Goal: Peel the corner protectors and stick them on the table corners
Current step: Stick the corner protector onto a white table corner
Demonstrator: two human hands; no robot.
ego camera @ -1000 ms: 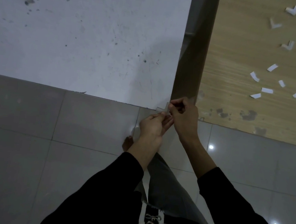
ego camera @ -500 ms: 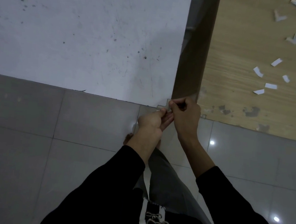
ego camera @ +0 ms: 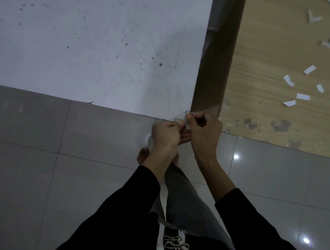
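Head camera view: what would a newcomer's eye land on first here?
The left hand and right hand meet at the near corner of the scuffed white tabletop, both pinching a small clear plastic corner protector. To the right, scattered white paper strips and several pale L-shaped protectors lie on the light wooden tabletop.

left hand (ego camera: pixel 165 134) and right hand (ego camera: pixel 204 132) pinching corner protector (ego camera: pixel 179 120), white table (ego camera: pixel 87 46) corner

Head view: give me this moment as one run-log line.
left hand: pinches corner protector | right hand: pinches it too | site: white table near corner | backing strips: on wooden table
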